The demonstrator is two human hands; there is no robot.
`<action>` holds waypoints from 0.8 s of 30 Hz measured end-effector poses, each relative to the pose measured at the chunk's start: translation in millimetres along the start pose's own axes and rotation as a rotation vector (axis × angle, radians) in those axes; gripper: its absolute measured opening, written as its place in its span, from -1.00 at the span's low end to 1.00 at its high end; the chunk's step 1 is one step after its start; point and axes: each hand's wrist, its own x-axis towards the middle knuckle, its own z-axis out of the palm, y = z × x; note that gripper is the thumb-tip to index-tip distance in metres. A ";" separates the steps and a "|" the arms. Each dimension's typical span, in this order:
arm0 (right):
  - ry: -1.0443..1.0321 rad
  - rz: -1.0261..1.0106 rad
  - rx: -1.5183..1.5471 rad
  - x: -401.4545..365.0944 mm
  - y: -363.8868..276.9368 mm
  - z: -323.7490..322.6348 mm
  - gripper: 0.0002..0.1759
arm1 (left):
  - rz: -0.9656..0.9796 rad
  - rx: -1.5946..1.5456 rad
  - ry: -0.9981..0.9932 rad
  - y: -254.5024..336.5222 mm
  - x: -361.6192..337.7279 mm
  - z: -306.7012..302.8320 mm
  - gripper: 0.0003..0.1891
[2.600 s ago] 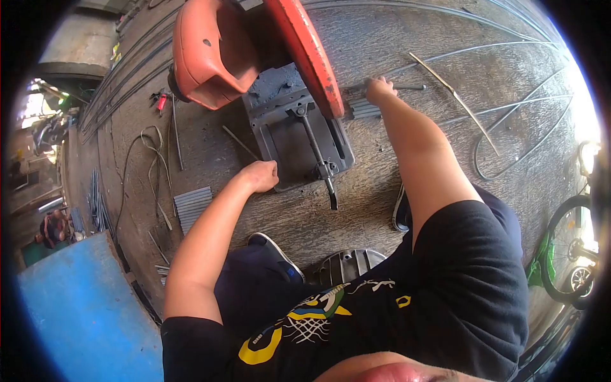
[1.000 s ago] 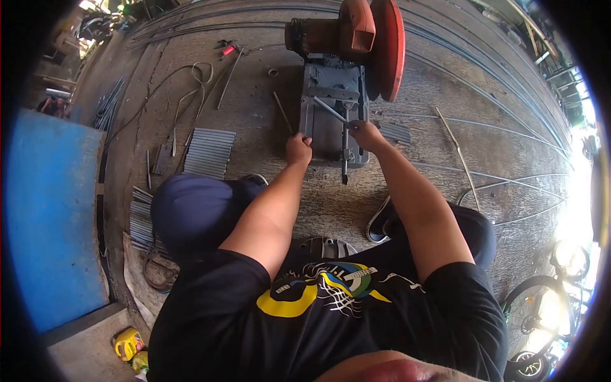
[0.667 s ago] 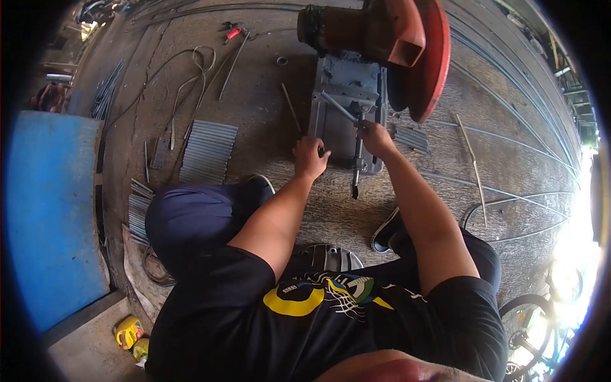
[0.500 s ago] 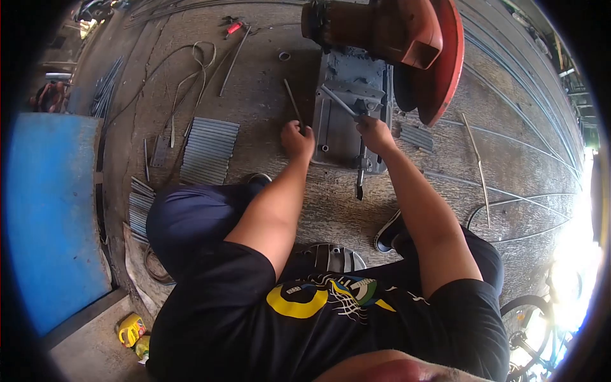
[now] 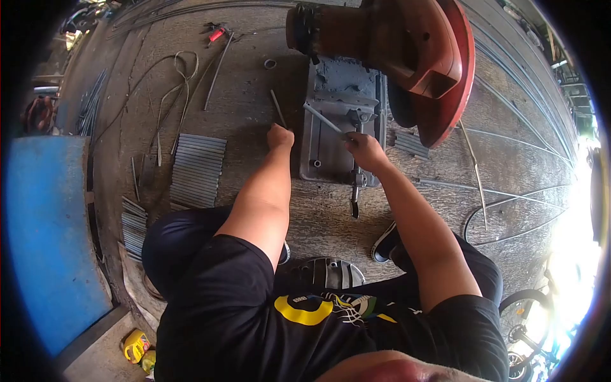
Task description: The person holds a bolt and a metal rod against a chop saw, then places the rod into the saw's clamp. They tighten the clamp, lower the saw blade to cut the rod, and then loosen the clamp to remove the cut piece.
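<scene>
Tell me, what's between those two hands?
Between the left hand and right hand, the head view shows a narrow strip of floor, then a grey base, with the right hand's rod slanting over it.

Right fingers around rod — red saw, pipes

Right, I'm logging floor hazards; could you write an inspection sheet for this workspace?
Surface: rough, worn floor
Job's things: red machine on grey base; grey rod over the base
Clutter: laid-out rods, metal ring and red-handled tool on the floor
Hands: right hand holds the grey rod; left hand at a thin rod, grip unclear
Cables: looped cord on the floor, type unclear
Surroundings: blue panel at left, yellow container, bicycle wheel at right
</scene>
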 end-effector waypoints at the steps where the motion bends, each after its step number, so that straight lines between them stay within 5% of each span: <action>1: 0.002 0.005 0.002 1.5 1.0 0.3 -0.65 | 0.001 0.004 0.004 0.7 -1.6 -2.0 -0.58; 4: -0.042 0.038 0.080 5.9 -1.7 -0.8 -0.65 | 0.003 -0.088 -0.018 -13.1 12.5 14.5 -0.57; 6: -0.092 0.056 0.150 5.2 -7.4 -2.3 -0.65 | -0.210 -0.637 -0.078 -2.3 -7.1 -5.9 -0.64; 8: -0.174 0.127 0.632 1.7 -11.7 -2.4 -0.67 | -0.446 -1.233 -0.122 8.7 -27.5 -25.2 -0.68; 10: -0.226 0.114 0.717 4.7 -12.8 -3.8 -0.68 | -0.521 -1.438 -0.200 10.4 -45.7 -40.4 -0.79; 13: -0.270 0.102 0.727 -3.0 -27.9 -8.5 -0.75 | -0.367 -1.779 -0.194 10.7 -71.9 -43.8 -0.85; 15: -0.068 0.096 0.458 -3.3 -36.3 -9.2 -0.73 | -0.387 -1.812 -0.213 17.1 -95.7 -56.4 -0.87; 17: -0.022 0.076 0.410 -9.6 -42.6 -11.0 -0.72 | -0.224 -1.786 -0.495 11.3 -104.8 -50.9 -0.81; 18: 0.022 0.068 0.364 -12.4 -45.1 -12.4 -0.71 | -0.083 -1.769 -0.502 16.6 -121.7 -58.6 -0.73; 24: 0.187 -0.093 0.176 -17.9 -31.3 -6.9 -0.73 | 0.022 -1.659 -0.604 39.8 -173.3 -76.1 -0.76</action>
